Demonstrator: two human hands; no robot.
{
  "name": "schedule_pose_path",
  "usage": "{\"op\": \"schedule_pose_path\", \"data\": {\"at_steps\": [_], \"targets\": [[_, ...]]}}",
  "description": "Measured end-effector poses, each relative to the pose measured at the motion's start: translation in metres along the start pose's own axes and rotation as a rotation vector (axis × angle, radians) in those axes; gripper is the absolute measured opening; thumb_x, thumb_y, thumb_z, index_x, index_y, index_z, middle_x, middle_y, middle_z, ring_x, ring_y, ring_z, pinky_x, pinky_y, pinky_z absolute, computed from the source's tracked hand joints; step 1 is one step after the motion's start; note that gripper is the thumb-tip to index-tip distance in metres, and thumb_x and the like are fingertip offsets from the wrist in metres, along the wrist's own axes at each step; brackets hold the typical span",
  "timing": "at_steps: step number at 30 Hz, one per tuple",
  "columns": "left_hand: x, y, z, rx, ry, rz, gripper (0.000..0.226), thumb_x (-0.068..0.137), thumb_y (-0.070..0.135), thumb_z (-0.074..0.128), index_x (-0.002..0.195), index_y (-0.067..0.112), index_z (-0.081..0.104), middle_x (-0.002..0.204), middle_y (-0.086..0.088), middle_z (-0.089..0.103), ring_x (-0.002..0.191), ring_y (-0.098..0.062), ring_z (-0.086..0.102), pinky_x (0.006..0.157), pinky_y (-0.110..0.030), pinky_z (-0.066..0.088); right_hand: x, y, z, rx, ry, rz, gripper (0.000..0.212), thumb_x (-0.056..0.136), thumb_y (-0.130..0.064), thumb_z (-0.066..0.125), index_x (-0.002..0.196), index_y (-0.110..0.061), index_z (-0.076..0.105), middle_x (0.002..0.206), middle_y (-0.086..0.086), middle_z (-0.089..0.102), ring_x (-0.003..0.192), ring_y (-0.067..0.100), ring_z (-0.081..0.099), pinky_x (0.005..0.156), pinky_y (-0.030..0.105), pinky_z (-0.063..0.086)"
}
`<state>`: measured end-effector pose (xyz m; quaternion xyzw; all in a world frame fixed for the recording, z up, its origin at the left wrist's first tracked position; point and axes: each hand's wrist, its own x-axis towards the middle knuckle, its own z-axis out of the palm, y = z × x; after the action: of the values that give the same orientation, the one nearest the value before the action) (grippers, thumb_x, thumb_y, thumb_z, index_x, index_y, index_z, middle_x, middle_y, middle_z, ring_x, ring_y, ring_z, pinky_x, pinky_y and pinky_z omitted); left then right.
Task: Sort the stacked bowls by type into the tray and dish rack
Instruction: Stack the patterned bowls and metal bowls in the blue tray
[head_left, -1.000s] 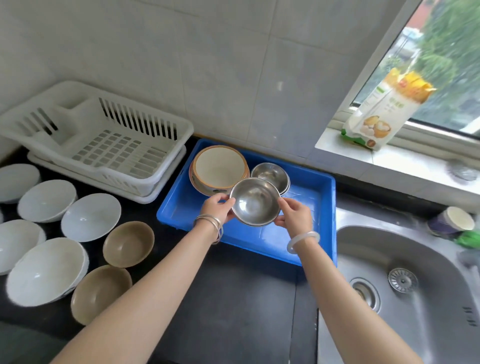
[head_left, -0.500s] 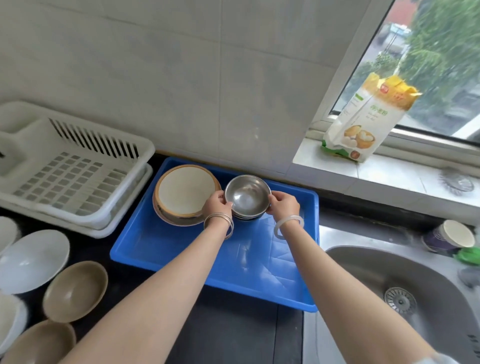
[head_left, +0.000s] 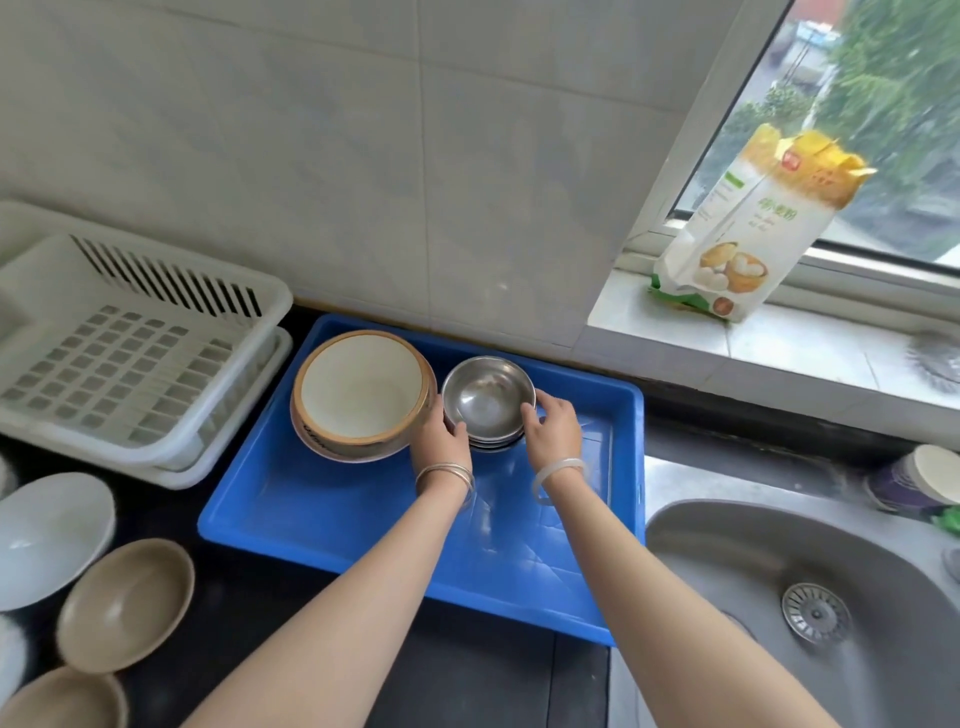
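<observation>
A blue tray (head_left: 337, 514) lies on the dark counter against the tiled wall. At its back stand a stack of cream bowls with brown rims (head_left: 361, 392) and, to the right, a stack of steel bowls (head_left: 488, 400). My left hand (head_left: 441, 441) grips the left rim of the top steel bowl, and my right hand (head_left: 553, 428) holds its right rim. The bowl sits nested on the steel stack. The white dish rack (head_left: 130, 353) stands left of the tray with nothing in it.
On the counter at the left lie white bowls (head_left: 49, 535) and tan bowls (head_left: 124, 603). A steel sink (head_left: 810, 613) is on the right, a cup (head_left: 914, 480) behind it. A flour bag (head_left: 748, 228) stands on the window sill.
Both hands carried the steel bowl away from me and set it down onto the steel stack at the back of the tray. The camera has shifted right and closer.
</observation>
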<state>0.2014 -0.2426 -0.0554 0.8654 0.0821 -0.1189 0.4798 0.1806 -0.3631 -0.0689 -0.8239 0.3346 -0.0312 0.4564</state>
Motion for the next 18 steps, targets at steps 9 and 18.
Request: {"op": "schedule_pose_path", "data": {"at_steps": [9, 18], "targets": [[-0.016, -0.012, -0.019, -0.203, -0.152, -0.008, 0.043, 0.09, 0.008, 0.05, 0.133, 0.011, 0.047, 0.134, -0.011, 0.055, 0.124, -0.025, 0.053, 0.104, -0.038, 0.043, -0.028, -0.001, -0.016, 0.069, -0.035, 0.028, 0.033, 0.098, -0.025, 0.039, 0.122, -0.014, 0.058, 0.124, 0.009, 0.062, 0.113, 0.025, 0.054, 0.085, 0.025, 0.036], [-0.075, -0.055, -0.102, -0.077, -0.097, -0.011, 0.033, 0.091, 0.012, 0.052, 0.124, 0.008, 0.056, 0.127, -0.009, 0.061, 0.116, -0.021, 0.058, 0.096, -0.026, 0.043, -0.12, -0.02, -0.007, 0.068, -0.061, -0.054, 0.026, 0.097, -0.021, 0.042, 0.108, -0.013, 0.064, 0.101, 0.003, 0.066, 0.094, 0.019, 0.058, 0.069, 0.017, 0.038]]}}
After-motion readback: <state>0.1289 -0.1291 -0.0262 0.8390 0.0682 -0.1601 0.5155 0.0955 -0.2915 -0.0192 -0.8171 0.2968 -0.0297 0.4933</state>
